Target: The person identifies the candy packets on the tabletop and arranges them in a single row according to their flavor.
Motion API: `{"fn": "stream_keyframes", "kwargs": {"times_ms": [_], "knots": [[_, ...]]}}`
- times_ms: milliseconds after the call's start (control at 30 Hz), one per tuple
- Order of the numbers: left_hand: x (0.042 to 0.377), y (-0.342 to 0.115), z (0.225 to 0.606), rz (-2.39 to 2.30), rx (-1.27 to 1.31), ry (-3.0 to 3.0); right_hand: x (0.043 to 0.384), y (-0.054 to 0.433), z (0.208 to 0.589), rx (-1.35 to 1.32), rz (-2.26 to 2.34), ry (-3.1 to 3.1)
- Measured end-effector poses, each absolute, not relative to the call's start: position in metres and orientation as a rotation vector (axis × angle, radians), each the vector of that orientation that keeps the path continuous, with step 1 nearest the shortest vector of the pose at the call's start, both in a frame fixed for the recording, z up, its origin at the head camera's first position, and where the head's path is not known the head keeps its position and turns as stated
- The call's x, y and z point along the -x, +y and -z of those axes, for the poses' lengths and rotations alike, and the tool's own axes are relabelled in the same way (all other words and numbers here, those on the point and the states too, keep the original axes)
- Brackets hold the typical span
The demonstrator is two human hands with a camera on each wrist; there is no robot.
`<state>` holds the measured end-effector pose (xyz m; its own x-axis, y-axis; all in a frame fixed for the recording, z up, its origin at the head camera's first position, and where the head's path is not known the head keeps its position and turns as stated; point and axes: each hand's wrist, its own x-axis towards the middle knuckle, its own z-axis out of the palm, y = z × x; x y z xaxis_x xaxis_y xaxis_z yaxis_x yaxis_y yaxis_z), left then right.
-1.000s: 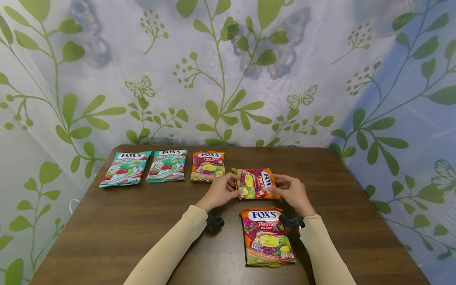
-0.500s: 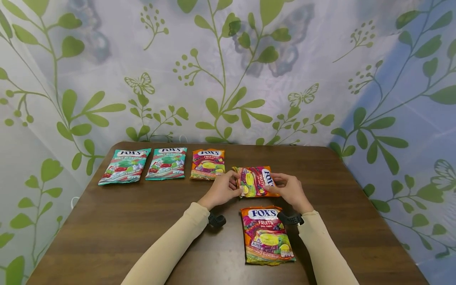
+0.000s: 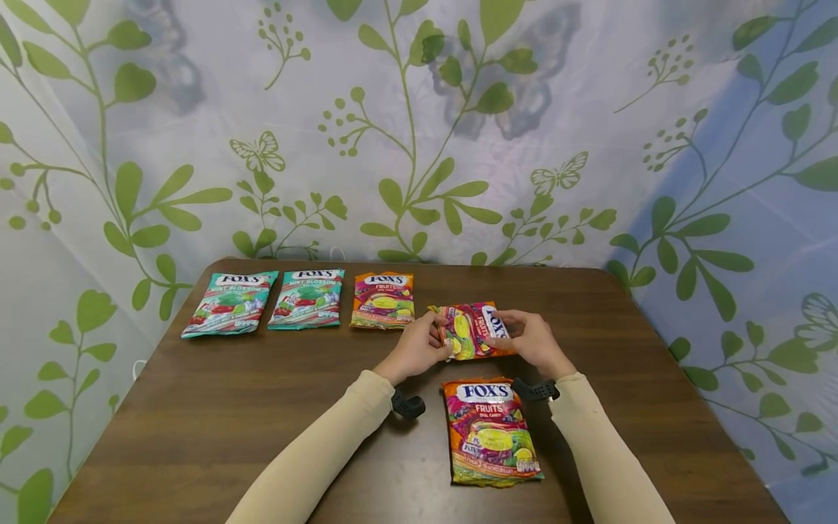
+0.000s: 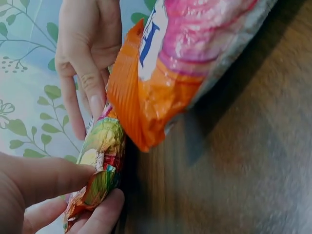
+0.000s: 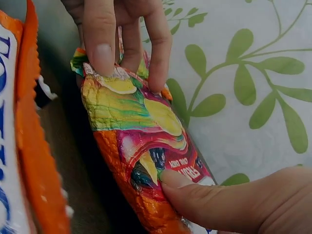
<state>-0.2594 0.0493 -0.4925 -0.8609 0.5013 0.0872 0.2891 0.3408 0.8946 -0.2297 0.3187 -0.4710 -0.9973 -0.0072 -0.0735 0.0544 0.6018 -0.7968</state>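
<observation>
An orange and magenta candy bag (image 3: 468, 333), marked FOX'S FRUITS, lies sideways over the table with its logo end to the right. My left hand (image 3: 417, 349) grips its left end; in the left wrist view the thumb presses the crinkled edge (image 4: 105, 183) from above with fingers beneath. At the logo end, my right hand (image 3: 533, 342) holds the bag, its thumb on the printed front (image 5: 136, 141) in the right wrist view. Nearer the front lies another fruit candy bag (image 3: 494, 437), upright in print, below the held one and partly under the right wrist's black strap.
Along the back of the brown wooden table (image 3: 262, 407) lie two teal mint candy bags, one at the far left (image 3: 230, 306) and one beside it (image 3: 308, 300). An orange fruit candy bag (image 3: 382, 300) continues that row, just left of the held bag. A leaf-patterned curtain (image 3: 419, 131) hangs behind.
My left hand has shifted slightly right along the held bag's left end. Both hands keep hold of the bag, which stays nearly in place; the head view has tilted a little.
</observation>
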Motion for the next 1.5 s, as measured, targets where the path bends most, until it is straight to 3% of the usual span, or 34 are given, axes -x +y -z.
{"fn": "stream_keyframes", "kwargs": {"times_ms": [633, 1500], "knots": [[0.247, 0.066, 0.494, -1.728, -0.475, 2.457, 0.267, 0.325, 0.459, 0.156, 1.278, 2.726], [0.233, 0.094, 0.484, -1.903, -0.414, 2.449, 0.327, 0.316, 0.433, 0.422, 1.001, 2.716]]}}
